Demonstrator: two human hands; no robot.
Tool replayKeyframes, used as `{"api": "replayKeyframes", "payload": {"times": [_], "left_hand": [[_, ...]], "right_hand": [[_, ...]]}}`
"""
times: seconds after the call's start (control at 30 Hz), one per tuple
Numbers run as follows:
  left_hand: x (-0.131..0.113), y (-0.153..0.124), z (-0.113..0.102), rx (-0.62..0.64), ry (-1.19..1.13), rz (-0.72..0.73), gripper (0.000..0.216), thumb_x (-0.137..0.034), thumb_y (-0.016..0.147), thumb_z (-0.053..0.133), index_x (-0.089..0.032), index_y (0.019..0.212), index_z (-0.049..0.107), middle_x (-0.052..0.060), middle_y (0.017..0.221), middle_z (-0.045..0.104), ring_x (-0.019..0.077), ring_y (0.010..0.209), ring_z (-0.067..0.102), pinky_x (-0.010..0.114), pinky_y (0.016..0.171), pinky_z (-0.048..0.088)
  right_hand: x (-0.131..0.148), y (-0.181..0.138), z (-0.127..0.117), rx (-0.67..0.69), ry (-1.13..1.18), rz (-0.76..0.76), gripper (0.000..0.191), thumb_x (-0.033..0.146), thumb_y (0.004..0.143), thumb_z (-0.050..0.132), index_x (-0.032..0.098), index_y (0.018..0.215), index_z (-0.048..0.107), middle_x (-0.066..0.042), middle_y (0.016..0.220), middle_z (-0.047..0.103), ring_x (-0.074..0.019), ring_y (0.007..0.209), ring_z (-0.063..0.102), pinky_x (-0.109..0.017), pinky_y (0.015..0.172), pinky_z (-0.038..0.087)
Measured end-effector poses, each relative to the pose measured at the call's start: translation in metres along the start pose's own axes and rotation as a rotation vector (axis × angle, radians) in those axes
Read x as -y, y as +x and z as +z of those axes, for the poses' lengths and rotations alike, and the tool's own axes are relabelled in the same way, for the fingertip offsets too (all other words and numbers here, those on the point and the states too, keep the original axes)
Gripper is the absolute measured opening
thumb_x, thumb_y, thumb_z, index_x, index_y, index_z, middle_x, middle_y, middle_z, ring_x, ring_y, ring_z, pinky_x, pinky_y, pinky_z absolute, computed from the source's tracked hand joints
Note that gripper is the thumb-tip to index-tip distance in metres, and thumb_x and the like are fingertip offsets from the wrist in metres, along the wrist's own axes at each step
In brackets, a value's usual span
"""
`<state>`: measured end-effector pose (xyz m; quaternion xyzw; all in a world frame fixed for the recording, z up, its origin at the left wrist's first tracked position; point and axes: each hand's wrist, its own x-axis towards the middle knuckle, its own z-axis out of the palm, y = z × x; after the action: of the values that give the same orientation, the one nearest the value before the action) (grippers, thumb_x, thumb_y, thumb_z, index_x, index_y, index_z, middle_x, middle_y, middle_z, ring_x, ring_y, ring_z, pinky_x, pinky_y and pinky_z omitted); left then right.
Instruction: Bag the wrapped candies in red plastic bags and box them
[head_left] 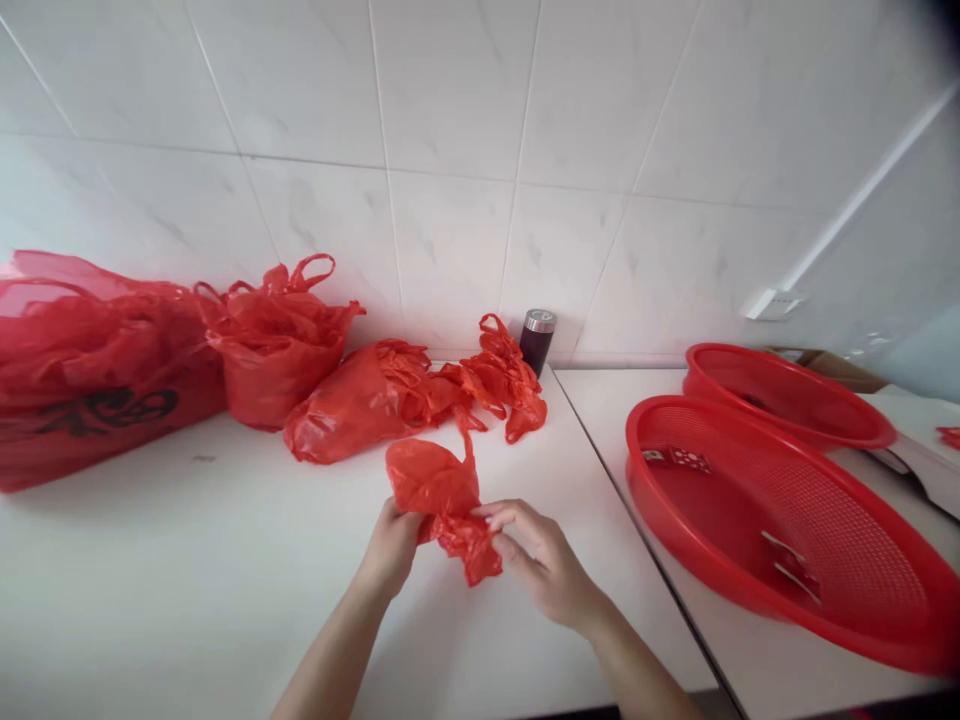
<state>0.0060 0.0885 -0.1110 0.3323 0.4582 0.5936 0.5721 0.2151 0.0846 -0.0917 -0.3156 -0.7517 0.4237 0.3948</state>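
Note:
A crumpled red plastic bag [435,480] is held above the white table, between my two hands. My left hand [394,545] is closed around its left side, with the fingers partly hidden behind the plastic. From the right, my right hand [536,560] pinches the loose edge of the bag with thumb and fingertips. One handle loop of the bag sticks up at the top. Just behind it on the table lie several crumpled red bags [510,385] and a filled red bag [352,400] on its side.
A dark bottle with a silver lid [537,340] stands by the tiled wall. At the left are an upright red bag [274,350] and a large red bag with black print [112,380]. On the right table sit two red plastic baskets [697,560], past a dark gap [637,520].

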Motion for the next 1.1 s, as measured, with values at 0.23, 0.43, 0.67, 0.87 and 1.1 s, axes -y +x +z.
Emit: {"api": "replayKeyframes", "payload": {"times": [0.23,0.43,0.67,0.87,1.1], "left_hand": [[-0.006,-0.022,-0.019,-0.101,-0.097,-0.022,0.032,-0.039,0.070,0.079,-0.018,0.078,0.055,-0.004,0.064,0.062,0.0083,0.052,0.055,0.018,0.052,0.044],[-0.008,-0.037,-0.030,-0.131,-0.198,-0.033,0.032,-0.037,0.066,0.082,-0.018,0.080,0.061,-0.003,0.068,0.063,0.0097,0.057,0.058,0.019,0.055,0.046],[0.007,-0.045,-0.024,-0.018,-0.021,-0.044,0.029,-0.046,0.071,0.076,-0.019,0.071,0.068,0.002,0.059,0.065,0.0161,0.052,0.059,0.025,0.053,0.047],[0.001,-0.048,-0.021,0.080,0.322,0.032,0.022,-0.039,0.071,0.075,-0.018,0.065,0.071,0.005,0.066,0.069,0.0226,0.068,0.065,0.030,0.064,0.052],[-0.006,-0.036,-0.065,-0.229,0.449,0.099,0.039,-0.050,0.076,0.068,-0.018,0.099,0.070,0.007,0.088,0.073,0.0231,0.083,0.066,0.032,0.077,0.052]], "right_hand": [[-0.017,-0.017,-0.008,-0.384,0.081,0.155,0.022,0.042,0.095,0.051,0.021,0.090,0.056,-0.004,0.091,0.063,-0.0172,0.084,0.059,-0.029,0.076,0.048],[-0.015,-0.006,-0.019,-0.495,0.249,0.112,0.021,0.043,0.090,0.058,0.022,0.090,0.059,-0.003,0.087,0.062,-0.0185,0.087,0.060,-0.034,0.084,0.048],[-0.005,0.007,0.003,0.101,0.443,0.440,0.044,0.049,0.082,0.067,0.022,0.115,0.056,-0.006,0.100,0.067,-0.0191,0.089,0.064,-0.033,0.076,0.051],[0.003,0.002,0.019,0.024,0.604,0.379,0.030,0.046,0.079,0.072,0.018,0.085,0.061,-0.001,0.082,0.064,-0.0139,0.073,0.061,-0.026,0.068,0.048],[-0.007,0.014,-0.018,-0.688,0.664,0.281,0.034,0.043,0.074,0.077,0.023,0.084,0.052,0.005,0.073,0.057,-0.0105,0.063,0.055,-0.022,0.059,0.045]]}}
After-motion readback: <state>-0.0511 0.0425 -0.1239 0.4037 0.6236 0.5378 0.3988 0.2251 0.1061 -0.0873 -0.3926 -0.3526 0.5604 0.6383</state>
